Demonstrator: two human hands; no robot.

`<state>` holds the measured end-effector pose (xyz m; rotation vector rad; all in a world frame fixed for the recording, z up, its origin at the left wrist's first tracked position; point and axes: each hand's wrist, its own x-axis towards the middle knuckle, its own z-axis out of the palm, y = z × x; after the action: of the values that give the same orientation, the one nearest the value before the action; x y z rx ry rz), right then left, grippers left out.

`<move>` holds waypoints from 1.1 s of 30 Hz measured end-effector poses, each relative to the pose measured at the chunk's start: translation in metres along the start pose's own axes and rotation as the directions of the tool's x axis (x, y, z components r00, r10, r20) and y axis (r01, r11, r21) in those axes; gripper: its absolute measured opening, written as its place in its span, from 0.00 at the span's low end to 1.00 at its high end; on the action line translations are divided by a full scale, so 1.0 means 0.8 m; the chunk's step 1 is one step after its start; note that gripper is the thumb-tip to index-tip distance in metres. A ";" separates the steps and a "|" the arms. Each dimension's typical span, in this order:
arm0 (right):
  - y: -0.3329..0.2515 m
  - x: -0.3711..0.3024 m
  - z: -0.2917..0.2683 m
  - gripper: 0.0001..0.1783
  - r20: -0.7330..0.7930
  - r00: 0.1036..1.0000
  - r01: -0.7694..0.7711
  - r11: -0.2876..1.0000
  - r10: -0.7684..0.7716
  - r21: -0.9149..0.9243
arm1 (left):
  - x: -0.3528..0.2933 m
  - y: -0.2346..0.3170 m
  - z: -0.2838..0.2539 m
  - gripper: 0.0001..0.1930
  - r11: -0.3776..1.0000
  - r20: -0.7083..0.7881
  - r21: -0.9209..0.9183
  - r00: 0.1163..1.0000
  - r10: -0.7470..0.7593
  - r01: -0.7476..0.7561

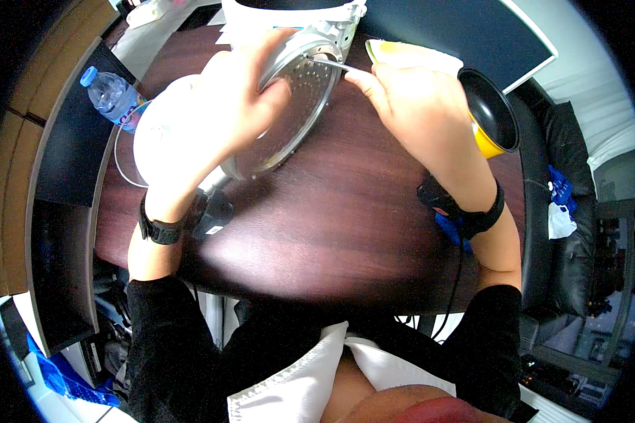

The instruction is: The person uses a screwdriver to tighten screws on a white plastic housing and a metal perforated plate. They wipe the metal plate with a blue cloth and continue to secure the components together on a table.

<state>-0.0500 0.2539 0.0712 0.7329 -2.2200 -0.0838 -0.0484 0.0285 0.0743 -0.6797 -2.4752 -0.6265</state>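
Note:
My left hand (236,106) grips a round disc with a pale metal rim (286,137), holding it tilted above the table. Its middle looks dark or see-through, dotted with small bright spots. My right hand (423,106) pinches a thin metal tool (329,63); its tip reaches a metal fitting at the disc's upper edge, and its kind is not plain. Just behind the disc stands a white, open-topped appliance (346,20). Beside my left hand is a round white thing (155,137), washed out by glare. A yellow pot with a black inside (488,116) is close to my right hand.
The dark wooden table (317,218) curves toward me. At its left are a water bottle (113,95) and a clear round rim (123,166). A yellow-and-white cloth or packet (423,56) lies behind my right hand. A black cable (458,282) hangs over the front edge.

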 end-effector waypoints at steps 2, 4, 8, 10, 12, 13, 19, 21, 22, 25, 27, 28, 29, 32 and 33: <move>0.006 0.001 0.005 0.23 -0.013 1.000 0.010 0.991 -0.009 0.131 | 0.002 -0.006 0.003 0.26 1.000 -0.002 -0.013 1.000 -0.005 0.005; 0.002 -0.001 0.009 0.26 0.261 0.951 -0.274 0.837 0.164 0.474 | 0.004 -0.007 0.004 0.26 0.999 0.022 -0.034 0.999 -0.027 0.027; -0.007 0.006 -0.014 0.31 0.900 0.395 -0.918 -0.128 -0.186 0.376 | 0.005 -0.003 0.001 0.26 0.996 0.065 -0.072 0.997 -0.041 0.045; -0.012 0.005 -0.018 0.30 0.880 0.349 -0.916 -0.314 -0.323 0.249 | 0.003 -0.004 0.001 0.26 0.996 0.061 -0.081 0.998 -0.019 0.024; -0.014 0.005 -0.016 0.30 0.877 0.335 -0.913 -0.348 -0.345 0.212 | 0.002 -0.006 0.003 0.26 0.996 0.059 -0.093 0.998 -0.010 0.015; -0.014 0.005 -0.016 0.31 0.876 0.328 -0.911 -0.364 -0.354 0.194 | 0.003 -0.006 0.004 0.26 0.995 0.059 -0.098 0.998 -0.005 0.011; -0.012 -0.007 0.023 0.25 0.099 0.987 -0.149 0.943 0.124 0.298 | 0.005 -0.007 0.003 0.26 0.992 0.066 -0.123 0.998 0.002 0.006; -0.003 -0.003 0.012 0.22 -0.006 0.999 -0.045 0.995 0.046 0.089 | 0.008 -0.006 0.002 0.26 0.984 0.082 -0.178 0.997 -0.003 0.018; 0.000 0.000 0.009 0.22 -0.029 0.999 -0.021 0.997 0.023 0.072 | 0.008 -0.007 0.001 0.26 0.990 0.085 -0.138 0.996 -0.017 0.029; 0.005 -0.002 0.009 0.25 0.090 0.991 -0.126 0.947 0.104 0.295 | 0.004 -0.005 0.001 0.26 0.998 0.082 -0.037 0.996 -0.043 0.046; -0.001 -0.008 0.005 0.28 0.462 0.866 -0.470 0.621 0.190 0.627 | 0.002 -0.002 0.002 0.26 0.999 0.069 0.010 0.997 -0.045 0.045; -0.003 -0.004 -0.010 0.31 0.861 0.505 -0.842 0.249 0.059 0.478 | 0.002 -0.001 0.003 0.26 0.999 0.063 0.003 0.997 -0.033 0.033; -0.004 -0.002 -0.014 0.31 0.887 0.460 -0.883 0.084 -0.035 0.461 | 0.003 0.000 0.004 0.26 1.000 0.057 -0.004 0.998 -0.021 0.021; -0.014 -0.003 -0.020 0.30 0.894 0.370 -0.911 -0.288 -0.253 0.296 | 0.002 -0.001 0.004 0.26 0.999 0.064 -0.043 0.998 -0.022 0.025; -0.016 -0.002 -0.021 0.30 0.894 0.348 -0.908 -0.340 -0.282 0.246 | 0.002 -0.002 0.004 0.26 0.998 0.068 -0.056 0.997 -0.030 0.033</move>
<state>-0.0311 0.2467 0.0779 0.1653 -2.7985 2.8060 -0.0514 0.0293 0.0725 -0.6950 -2.5428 -0.6990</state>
